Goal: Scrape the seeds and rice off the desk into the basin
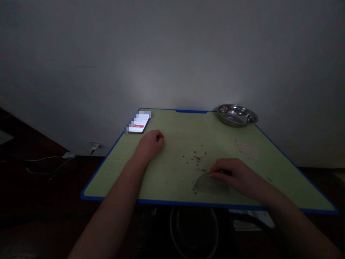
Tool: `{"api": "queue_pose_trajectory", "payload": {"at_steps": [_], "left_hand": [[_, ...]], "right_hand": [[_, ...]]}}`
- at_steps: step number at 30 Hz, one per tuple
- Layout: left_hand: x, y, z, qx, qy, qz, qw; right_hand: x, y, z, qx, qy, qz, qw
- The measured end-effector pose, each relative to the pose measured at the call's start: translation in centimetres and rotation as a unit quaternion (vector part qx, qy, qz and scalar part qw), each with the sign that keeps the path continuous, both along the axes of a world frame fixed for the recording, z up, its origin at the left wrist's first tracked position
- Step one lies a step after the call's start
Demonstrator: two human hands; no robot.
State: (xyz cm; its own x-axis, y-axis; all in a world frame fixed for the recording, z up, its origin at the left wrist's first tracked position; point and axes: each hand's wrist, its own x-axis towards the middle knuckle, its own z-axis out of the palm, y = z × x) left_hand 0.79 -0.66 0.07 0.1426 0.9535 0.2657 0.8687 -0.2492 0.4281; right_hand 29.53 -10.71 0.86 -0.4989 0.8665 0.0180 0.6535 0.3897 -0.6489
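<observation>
My right hand [229, 172] pinches the rounded edge of a clear half-round protractor [208, 185], which lies flat or nearly flat near the table's front edge. Small dark beans or seeds [197, 158] are scattered just beyond the protractor, with a couple beside its left end. To the left, my left hand [153, 142] rests on the table with its fingers curled closed; what they hold, if anything, is hidden. At the right, a thin patch of pale grains [245, 148] is spread on the surface.
The pale green table [167, 172] has a blue rim and stands against a grey wall. A shiny metal bowl [237, 116] sits at the back right corner. A lit phone [138, 124] lies at the back left. Below the front edge is a dark round-topped object [194, 230].
</observation>
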Motion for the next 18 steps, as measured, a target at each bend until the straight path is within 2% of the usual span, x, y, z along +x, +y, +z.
{"api": "queue_pose_trajectory", "payload": {"at_steps": [18], "left_hand": [[0.0,-0.2,0.1,0.000,-0.005,-0.002,1.000]], "right_hand": [[-1.9,0.4,0.5,0.029,-0.029,-0.019,0.999]]}}
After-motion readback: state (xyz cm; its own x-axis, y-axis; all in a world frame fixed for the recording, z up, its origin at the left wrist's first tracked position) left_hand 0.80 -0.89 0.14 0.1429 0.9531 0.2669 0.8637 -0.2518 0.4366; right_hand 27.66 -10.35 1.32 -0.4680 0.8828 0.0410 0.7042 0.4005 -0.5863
